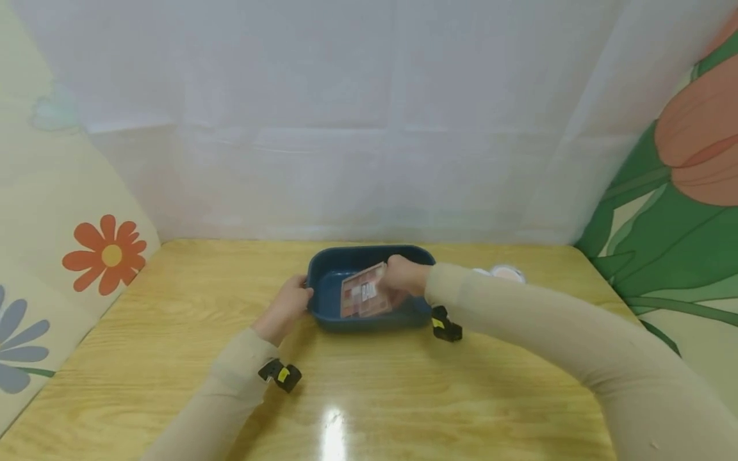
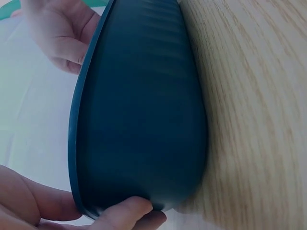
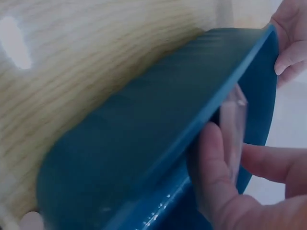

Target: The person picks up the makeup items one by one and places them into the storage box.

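A dark blue oblong basin [image 1: 369, 325] stands on the wooden table. My left hand [image 1: 290, 299] grips its left end, with thumb and fingers on either side of the rim in the left wrist view. Inside the basin, my right hand [image 1: 402, 276] pinches a flat pinkish clear-cased box [image 1: 363, 292] with printed lettering, too blurred to read fully. The right wrist view shows the box [image 3: 233, 127] tilted between thumb and fingers, partly below the rim. My palm hides part of the box, and the right forearm covers the basin's right end.
Beyond the right forearm lie round, pale items [image 1: 507, 274], partly hidden by the sleeve. A white sheet [image 1: 369, 128] hangs behind the table [image 1: 219, 282]. Flower-patterned panels [image 1: 680, 256] border both sides. Black wrist cameras [image 1: 280, 374] sit on both sleeves.
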A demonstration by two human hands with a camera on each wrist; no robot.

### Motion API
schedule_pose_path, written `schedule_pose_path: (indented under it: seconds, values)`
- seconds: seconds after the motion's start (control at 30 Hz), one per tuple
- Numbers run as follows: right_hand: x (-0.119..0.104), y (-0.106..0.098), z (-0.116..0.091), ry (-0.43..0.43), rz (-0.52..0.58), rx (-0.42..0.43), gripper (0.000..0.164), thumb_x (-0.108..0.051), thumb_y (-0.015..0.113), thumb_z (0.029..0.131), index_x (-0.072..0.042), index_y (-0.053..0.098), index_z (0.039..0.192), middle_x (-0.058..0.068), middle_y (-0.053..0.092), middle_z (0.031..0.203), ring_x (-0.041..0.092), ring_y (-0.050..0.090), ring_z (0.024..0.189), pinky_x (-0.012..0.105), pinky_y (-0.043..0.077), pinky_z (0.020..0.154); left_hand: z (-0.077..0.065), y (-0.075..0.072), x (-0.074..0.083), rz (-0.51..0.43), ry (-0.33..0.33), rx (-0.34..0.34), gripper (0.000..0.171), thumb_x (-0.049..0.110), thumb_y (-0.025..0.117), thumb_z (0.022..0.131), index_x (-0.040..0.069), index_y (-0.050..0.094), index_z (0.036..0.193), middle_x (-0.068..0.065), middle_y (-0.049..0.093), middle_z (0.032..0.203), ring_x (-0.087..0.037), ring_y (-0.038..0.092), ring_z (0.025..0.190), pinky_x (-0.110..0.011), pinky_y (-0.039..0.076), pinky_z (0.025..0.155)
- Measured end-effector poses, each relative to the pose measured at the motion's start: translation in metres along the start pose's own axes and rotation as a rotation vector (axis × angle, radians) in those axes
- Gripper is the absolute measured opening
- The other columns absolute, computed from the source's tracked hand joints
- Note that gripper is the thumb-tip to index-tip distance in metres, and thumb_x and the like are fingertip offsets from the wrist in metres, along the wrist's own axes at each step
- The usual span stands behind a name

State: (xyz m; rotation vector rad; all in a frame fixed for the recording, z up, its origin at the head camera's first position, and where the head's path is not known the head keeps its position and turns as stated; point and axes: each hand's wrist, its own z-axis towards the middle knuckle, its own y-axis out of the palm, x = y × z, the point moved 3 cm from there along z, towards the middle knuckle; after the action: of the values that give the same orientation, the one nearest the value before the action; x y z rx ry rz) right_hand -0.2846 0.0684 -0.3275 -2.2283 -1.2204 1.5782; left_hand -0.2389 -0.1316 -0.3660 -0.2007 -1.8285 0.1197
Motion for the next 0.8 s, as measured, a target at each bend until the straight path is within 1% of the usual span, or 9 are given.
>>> schedule_pose_path:
  seconds: [0.03, 0.1, 0.17, 0.27, 0.37, 0.5, 0.6, 0.73, 0.8]
  values:
    - [-0.001, 0.001, 0.001, 0.011, -0.004, -0.008, 0.053, 0.007, 0.055, 0.089, 0.013, 0.036, 0.138, 0.028, 0.041, 0.14, 0.02, 0.059, 0.059, 0.032, 0.054, 0.057, 0.0, -0.001, 0.0, 0.005, -0.004, -0.001, 0.045, -0.005, 0.026, 0.101, -0.02, 0.019, 0.143, -0.038, 0.027, 0.145, -0.049, 0.035, 0.131, -0.055, 0.04, 0.103]
    - [-0.005, 0.002, 0.003, 0.027, -0.009, -0.021, 0.063, 0.009, 0.056, 0.088, 0.011, 0.028, 0.144, 0.027, 0.034, 0.147, 0.024, 0.064, 0.065, 0.033, 0.057, 0.06, -0.001, -0.001, 0.0, 0.009, -0.006, -0.004, 0.045, -0.005, 0.025, 0.101, -0.02, 0.019, 0.143, -0.038, 0.027, 0.145, -0.049, 0.035, 0.131, -0.055, 0.04, 0.103]
    - [-0.008, 0.003, 0.004, 0.022, -0.026, -0.029, 0.061, 0.011, 0.057, 0.086, 0.011, 0.033, 0.141, 0.026, 0.039, 0.144, 0.025, 0.065, 0.066, 0.035, 0.058, 0.061, -0.001, -0.001, 0.001, 0.011, -0.009, -0.001, 0.045, -0.004, 0.026, 0.101, -0.019, 0.02, 0.143, -0.038, 0.027, 0.145, -0.048, 0.035, 0.131, -0.055, 0.04, 0.103]
    - [-0.012, 0.005, 0.01, 0.013, -0.051, -0.033, 0.045, 0.011, 0.059, 0.085, 0.014, 0.047, 0.128, 0.026, 0.054, 0.127, 0.026, 0.067, 0.066, 0.036, 0.059, 0.062, -0.001, -0.001, 0.002, 0.01, -0.004, 0.001, 0.045, -0.005, 0.026, 0.101, -0.02, 0.02, 0.143, -0.038, 0.028, 0.145, -0.048, 0.036, 0.13, -0.054, 0.041, 0.103]
    - [-0.013, 0.007, 0.016, 0.017, -0.067, -0.034, 0.041, 0.011, 0.06, 0.085, 0.013, 0.051, 0.125, 0.025, 0.059, 0.117, 0.028, 0.067, 0.066, 0.036, 0.059, 0.063, 0.0, -0.001, 0.001, 0.005, -0.001, 0.005, 0.044, -0.006, 0.026, 0.101, -0.02, 0.021, 0.142, -0.038, 0.029, 0.144, -0.048, 0.038, 0.129, -0.054, 0.042, 0.102]
    - [-0.014, 0.01, 0.019, 0.043, -0.061, -0.045, 0.054, 0.013, 0.06, 0.085, 0.012, 0.041, 0.136, 0.027, 0.056, 0.123, 0.032, 0.067, 0.073, 0.036, 0.059, 0.064, -0.001, 0.0, 0.001, -0.006, -0.006, 0.012, 0.045, -0.005, 0.027, 0.101, -0.02, 0.021, 0.142, -0.038, 0.03, 0.144, -0.048, 0.038, 0.129, -0.055, 0.041, 0.102]
    - [-0.015, 0.013, 0.019, 0.044, -0.09, -0.052, 0.046, 0.014, 0.061, 0.083, 0.014, 0.048, 0.127, 0.026, 0.059, 0.116, 0.03, 0.067, 0.072, 0.035, 0.06, 0.063, 0.0, 0.0, 0.001, -0.018, -0.009, 0.009, 0.045, -0.005, 0.026, 0.101, -0.019, 0.02, 0.143, -0.038, 0.03, 0.144, -0.048, 0.038, 0.129, -0.055, 0.04, 0.103]
    - [-0.018, 0.016, 0.021, 0.023, -0.151, -0.05, 0.019, 0.011, 0.063, 0.083, 0.011, 0.062, 0.102, 0.02, 0.065, 0.095, 0.025, 0.065, 0.066, 0.033, 0.059, 0.06, 0.001, 0.0, 0.0, -0.013, -0.015, 0.018, 0.045, -0.005, 0.026, 0.101, -0.019, 0.021, 0.143, -0.037, 0.031, 0.143, -0.047, 0.038, 0.13, -0.055, 0.04, 0.104]
    - [-0.017, 0.017, 0.023, 0.026, -0.165, -0.048, 0.012, 0.011, 0.063, 0.082, 0.01, 0.064, 0.094, 0.018, 0.065, 0.089, 0.024, 0.064, 0.063, 0.033, 0.059, 0.06, 0.002, 0.0, -0.001, -0.011, -0.015, 0.024, 0.045, -0.005, 0.027, 0.101, -0.018, 0.022, 0.143, -0.037, 0.032, 0.143, -0.047, 0.038, 0.129, -0.055, 0.04, 0.103]
